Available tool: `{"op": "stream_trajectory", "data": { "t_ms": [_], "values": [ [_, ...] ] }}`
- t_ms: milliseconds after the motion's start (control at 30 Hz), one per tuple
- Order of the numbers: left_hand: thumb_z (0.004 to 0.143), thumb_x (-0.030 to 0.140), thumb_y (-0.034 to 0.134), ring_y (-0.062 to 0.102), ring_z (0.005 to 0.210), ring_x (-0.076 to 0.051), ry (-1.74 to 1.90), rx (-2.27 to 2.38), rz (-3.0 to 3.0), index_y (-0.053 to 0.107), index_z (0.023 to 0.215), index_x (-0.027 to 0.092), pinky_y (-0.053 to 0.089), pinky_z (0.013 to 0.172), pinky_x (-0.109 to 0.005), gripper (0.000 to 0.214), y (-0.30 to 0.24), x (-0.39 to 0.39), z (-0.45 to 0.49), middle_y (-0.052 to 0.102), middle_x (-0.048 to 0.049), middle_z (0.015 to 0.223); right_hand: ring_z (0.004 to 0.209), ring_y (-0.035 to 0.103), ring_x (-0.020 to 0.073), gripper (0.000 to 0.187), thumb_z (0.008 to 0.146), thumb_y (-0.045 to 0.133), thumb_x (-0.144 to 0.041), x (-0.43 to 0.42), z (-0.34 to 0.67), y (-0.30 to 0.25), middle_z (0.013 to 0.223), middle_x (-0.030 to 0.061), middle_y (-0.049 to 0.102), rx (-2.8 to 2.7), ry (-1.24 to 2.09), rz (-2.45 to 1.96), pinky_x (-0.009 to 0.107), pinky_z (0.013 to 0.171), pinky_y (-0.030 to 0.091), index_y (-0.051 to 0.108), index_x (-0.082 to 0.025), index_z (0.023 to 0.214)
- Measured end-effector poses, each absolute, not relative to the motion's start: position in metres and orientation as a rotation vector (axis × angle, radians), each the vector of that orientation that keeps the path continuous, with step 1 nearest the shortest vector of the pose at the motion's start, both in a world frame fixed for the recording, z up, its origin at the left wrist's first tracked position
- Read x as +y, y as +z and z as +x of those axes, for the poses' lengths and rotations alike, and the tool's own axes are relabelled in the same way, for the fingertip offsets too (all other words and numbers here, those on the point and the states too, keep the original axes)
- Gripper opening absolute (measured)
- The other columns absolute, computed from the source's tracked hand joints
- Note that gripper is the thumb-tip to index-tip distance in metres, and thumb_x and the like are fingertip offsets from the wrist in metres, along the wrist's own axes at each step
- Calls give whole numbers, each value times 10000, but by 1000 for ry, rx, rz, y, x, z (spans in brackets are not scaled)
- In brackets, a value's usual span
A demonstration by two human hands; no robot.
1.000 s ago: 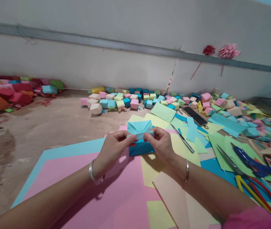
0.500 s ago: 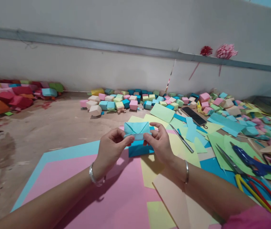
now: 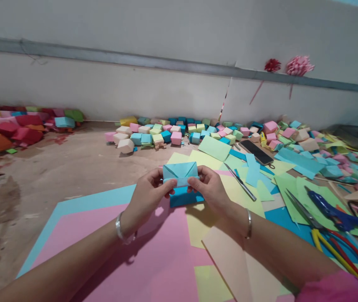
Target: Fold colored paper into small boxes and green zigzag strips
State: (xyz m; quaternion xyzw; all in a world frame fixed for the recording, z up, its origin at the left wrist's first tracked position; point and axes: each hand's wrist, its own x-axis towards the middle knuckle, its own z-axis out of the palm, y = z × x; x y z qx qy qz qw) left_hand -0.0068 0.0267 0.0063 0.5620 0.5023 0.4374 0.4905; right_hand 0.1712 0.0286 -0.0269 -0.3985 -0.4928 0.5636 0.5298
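A small folded piece of light blue paper [image 3: 180,171] is held up between both hands, its V-shaped creases facing me and a folded strip along its lower edge. My left hand [image 3: 150,184] pinches its left end, thumb in front and fingers behind. On the right end, my right hand [image 3: 210,186] grips it the same way, thumb pressed on the lower strip. Just below lies a darker blue paper piece [image 3: 186,197]. Beneath the arms spreads a large pink sheet [image 3: 153,260] over a light blue sheet [image 3: 53,220].
Folded paper boxes [image 3: 175,137] line the wall, with red and orange ones [image 3: 27,132] at left. To the right lie a pen-like tool [image 3: 240,182], a phone [image 3: 256,152], scissors [image 3: 317,235], a blue glue gun [image 3: 326,207] and paper scraps [image 3: 215,148].
The right hand's raised index finger has come down behind the paper. Both hands keep their hold, and the folded paper has barely shifted.
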Motion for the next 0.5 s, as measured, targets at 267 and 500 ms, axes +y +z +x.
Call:
{"op": "stream_trajectory", "data": {
  "t_ms": [267,500],
  "values": [
    [752,295,710,514,467,-92,1050,1293,1434,582,727,169,408,463,-208,182,6,24,-7,555,49,531,503,573,108,274,711,775,-353,25,168,-26,572,-37,621,-1146,1334,-1029,213,466,417,577,-185,797],
    [758,297,726,536,476,-88,1041,1171,1347,525,764,181,440,443,-201,233,2,27,-9,537,64,580,514,586,113,233,739,739,-359,27,170,-27,586,-33,615,-1192,1335,-1032,212,458,418,590,-185,783]
  ]
}}
